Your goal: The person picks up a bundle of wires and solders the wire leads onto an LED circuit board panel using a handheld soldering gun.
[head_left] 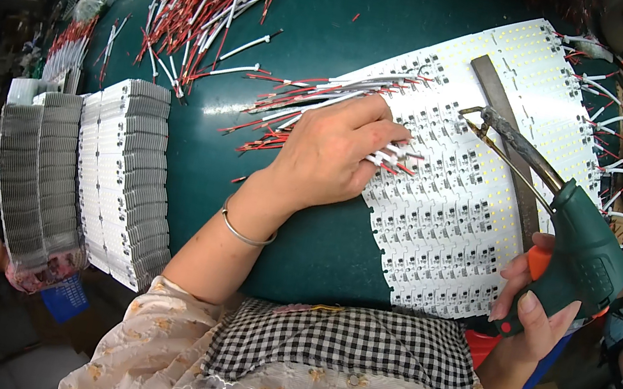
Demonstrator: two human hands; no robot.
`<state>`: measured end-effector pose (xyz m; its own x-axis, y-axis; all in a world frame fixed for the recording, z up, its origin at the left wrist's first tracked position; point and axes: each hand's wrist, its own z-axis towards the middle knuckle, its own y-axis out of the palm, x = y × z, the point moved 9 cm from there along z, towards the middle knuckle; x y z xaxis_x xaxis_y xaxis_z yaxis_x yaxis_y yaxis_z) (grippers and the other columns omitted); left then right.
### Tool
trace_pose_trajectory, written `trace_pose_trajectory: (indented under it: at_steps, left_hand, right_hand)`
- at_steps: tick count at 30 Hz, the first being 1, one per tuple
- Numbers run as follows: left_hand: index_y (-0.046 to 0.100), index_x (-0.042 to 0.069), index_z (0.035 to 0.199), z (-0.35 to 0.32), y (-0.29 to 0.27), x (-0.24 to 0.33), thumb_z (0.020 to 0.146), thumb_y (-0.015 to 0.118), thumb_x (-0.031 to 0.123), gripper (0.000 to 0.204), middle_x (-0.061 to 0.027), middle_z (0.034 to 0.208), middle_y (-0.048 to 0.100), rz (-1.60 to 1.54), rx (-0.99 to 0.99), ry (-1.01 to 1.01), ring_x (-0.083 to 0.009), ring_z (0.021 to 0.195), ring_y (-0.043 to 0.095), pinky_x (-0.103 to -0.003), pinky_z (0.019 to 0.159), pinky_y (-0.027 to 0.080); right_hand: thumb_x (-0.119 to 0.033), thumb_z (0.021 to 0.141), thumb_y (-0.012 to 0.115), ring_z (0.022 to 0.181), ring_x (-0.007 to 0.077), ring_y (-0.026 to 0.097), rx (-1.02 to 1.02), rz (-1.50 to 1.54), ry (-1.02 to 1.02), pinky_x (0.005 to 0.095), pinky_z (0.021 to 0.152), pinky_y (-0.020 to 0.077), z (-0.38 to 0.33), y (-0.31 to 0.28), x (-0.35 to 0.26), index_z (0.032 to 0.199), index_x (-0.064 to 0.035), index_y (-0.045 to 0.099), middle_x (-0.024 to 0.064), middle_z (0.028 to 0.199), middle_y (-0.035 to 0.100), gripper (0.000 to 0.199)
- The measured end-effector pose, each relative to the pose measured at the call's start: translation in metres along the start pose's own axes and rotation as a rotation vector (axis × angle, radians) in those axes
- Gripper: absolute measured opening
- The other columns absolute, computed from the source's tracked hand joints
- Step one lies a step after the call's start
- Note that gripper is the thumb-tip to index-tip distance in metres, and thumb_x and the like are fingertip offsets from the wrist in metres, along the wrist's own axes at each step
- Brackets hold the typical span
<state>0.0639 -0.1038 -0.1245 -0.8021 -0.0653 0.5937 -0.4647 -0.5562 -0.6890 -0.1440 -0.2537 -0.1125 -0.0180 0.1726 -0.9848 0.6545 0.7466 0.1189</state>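
A bundle of white-sleeved wires with red ends (pixel 391 159) is gripped in the left hand (pixel 341 146), its fingers curled closed, white tips being left protruding just beyond the fingertips. By the right hand (pixel 534 313), a dark green plastic soldering gun (pixel 589 248) is held, its handle loosely wrapped by the fingers, with the orange trigger (pixel 538 262) beside them. Its metal tip (pixel 471 116) is extended well ahead of the right fingers, over a white circuit-board panel (pixel 436 246); whether contact is made cannot be told. The panel is spread between both hands' fingers, crossed by a flat dark metal bar (pixel 523 211). Beyond the left fingers, a loose heap of similar wires (pixel 220 3) is strewn.
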Motion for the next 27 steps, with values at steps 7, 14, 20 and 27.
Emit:
trace_pose_trajectory:
  at_steps: [7, 14, 20, 27]
  left_hand:
    - [0.058, -0.001, 0.089, -0.003, -0.042, -0.008, 0.069, 0.054, -0.015, 0.025, -0.0122, 0.080, 0.058, -0.093, 0.442, -0.209, -0.0248, 0.068, 0.060, -0.031, 0.063, 0.049]
    - [0.067, 0.004, 0.099, 0.010, -0.007, 0.010, 0.062, 0.059, -0.014, 0.042, -0.0097, 0.081, 0.059, 0.183, 0.091, -0.094, -0.0239, 0.067, 0.061, -0.031, 0.060, 0.050]
    - [0.067, 0.004, 0.100, 0.011, 0.002, 0.005, 0.064, 0.058, -0.008, 0.039, -0.0052, 0.074, 0.055, 0.259, 0.067, -0.098, -0.0207, 0.067, 0.058, -0.033, 0.052, 0.047]
    - [0.068, 0.007, 0.093, 0.005, -0.003, 0.006, 0.058, 0.060, -0.008, 0.039, -0.0036, 0.068, 0.054, 0.191, 0.172, 0.039, -0.0192, 0.061, 0.057, -0.031, 0.049, 0.046]
  right_hand:
    - [-0.020, 0.074, 0.070, 0.045, 0.0152, 0.054, 0.039, 0.025, -0.039, 0.0224, 0.039, 0.0429, -0.003, -0.016, -0.012, 0.123, 0.0168, 0.039, 0.0247, 0.090, 0.059, 0.068]
    - [-0.016, 0.075, 0.070, 0.055, 0.0189, 0.059, 0.003, 0.044, -0.014, 0.0231, 0.039, 0.0456, -0.004, -0.019, -0.006, 0.126, 0.0178, 0.036, 0.0277, 0.102, 0.057, 0.070]
    - [-0.010, 0.075, 0.071, 0.075, 0.0245, 0.063, -0.039, 0.073, 0.081, 0.0239, 0.042, 0.0501, -0.004, -0.015, 0.004, 0.131, 0.0161, 0.034, 0.0272, 0.119, 0.051, 0.073]
    - [-0.011, 0.074, 0.071, 0.075, 0.0239, 0.064, -0.056, 0.047, 0.101, 0.0243, 0.042, 0.0502, 0.001, -0.005, 0.008, 0.131, 0.0158, 0.034, 0.0269, 0.119, 0.052, 0.073]
